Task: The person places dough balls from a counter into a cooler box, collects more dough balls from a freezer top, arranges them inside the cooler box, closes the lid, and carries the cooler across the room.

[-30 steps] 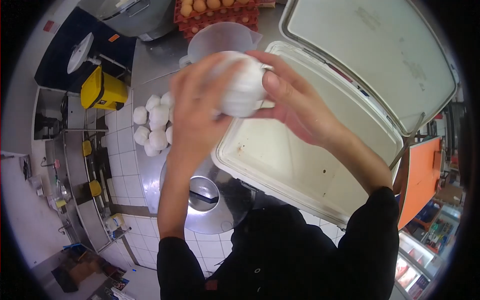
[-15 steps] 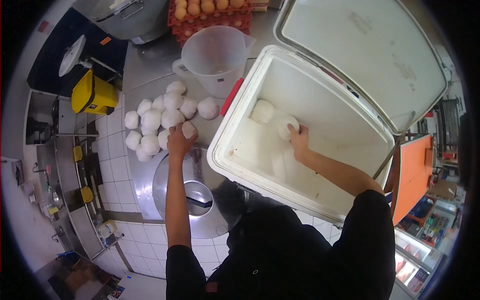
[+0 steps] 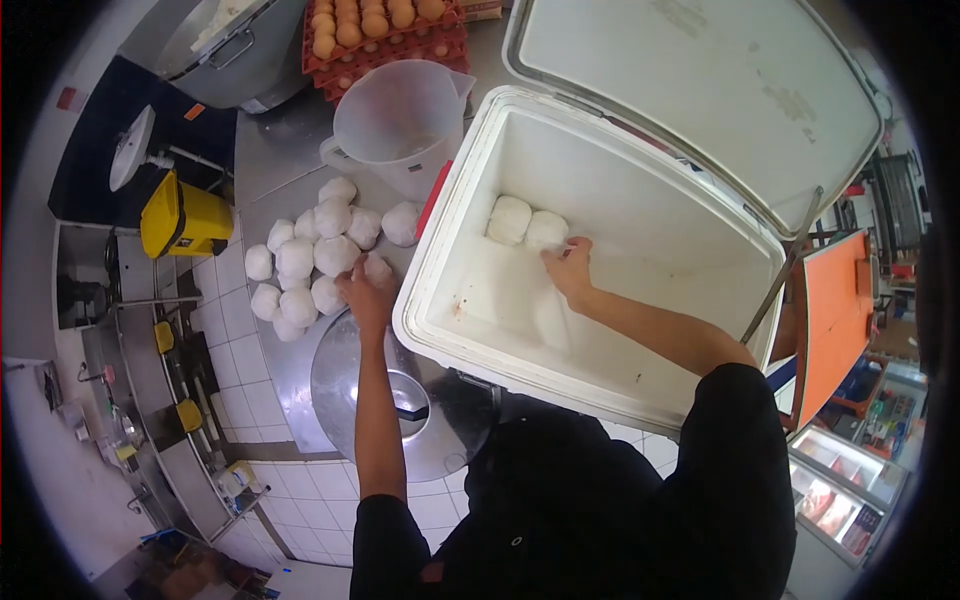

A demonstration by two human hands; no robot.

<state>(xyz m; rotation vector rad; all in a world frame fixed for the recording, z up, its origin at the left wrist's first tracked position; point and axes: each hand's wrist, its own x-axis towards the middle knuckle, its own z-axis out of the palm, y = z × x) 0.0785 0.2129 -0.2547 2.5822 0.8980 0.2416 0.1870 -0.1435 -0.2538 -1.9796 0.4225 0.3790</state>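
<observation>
Two white balls lie side by side inside a white cooler box (image 3: pixel 480 345), near its far left corner. My right hand (image 3: pixel 568 271) reaches into the box, its fingertips touching the right one of the two balls (image 3: pixel 546 231). At the left, several white balls (image 3: pixel 295 258) sit clustered on the steel table (image 3: pixel 275 205). My left hand (image 3: pixel 366 296) has its fingers around a ball (image 3: pixel 377 270) at the near right side of the cluster.
A clear plastic jug (image 3: pixel 400 125) stands beyond the cluster. Behind it are stacked egg trays (image 3: pixel 385 45) and a large metal pot (image 3: pixel 235 60). The open cooler lid (image 3: pixel 700 90) leans back at the right. A round metal lid (image 3: pixel 450 420) lies nearest my body.
My hands first held a ball together above the table, then parted. My right hand has brought a ball down into the box beside another, while my left hand has moved to the cluster.
</observation>
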